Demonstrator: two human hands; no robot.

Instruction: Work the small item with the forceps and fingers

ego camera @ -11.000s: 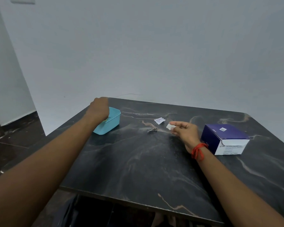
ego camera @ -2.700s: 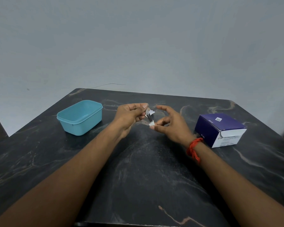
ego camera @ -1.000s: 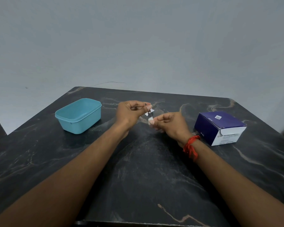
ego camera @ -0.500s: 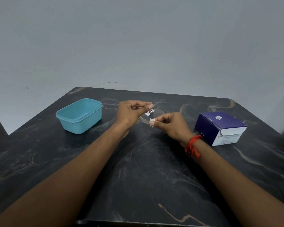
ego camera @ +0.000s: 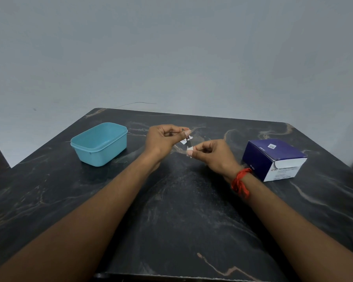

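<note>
Both my hands meet above the middle of the dark marble table (ego camera: 171, 210). My left hand (ego camera: 164, 139) pinches a small metal nail clipper (ego camera: 188, 141) between thumb and fingers, holding it above the tabletop. My right hand (ego camera: 212, 155), with a red thread on its wrist, pinches a small white pad (ego camera: 190, 149) against the lower end of the clipper. A bit of white wrapper (ego camera: 183, 142) shows just behind the fingertips; I cannot tell if it lies on the table or is held.
An open turquoise plastic tub (ego camera: 99, 144) stands at the left of the table. A purple and white carton (ego camera: 273, 157) sits at the right. A plain grey wall rises behind the table's far edge.
Eleven seconds ago my left hand was on the tub and the clipper lay on the table; since then it has lifted the clipper. Over the last second both hands stay together, barely shifting.
</note>
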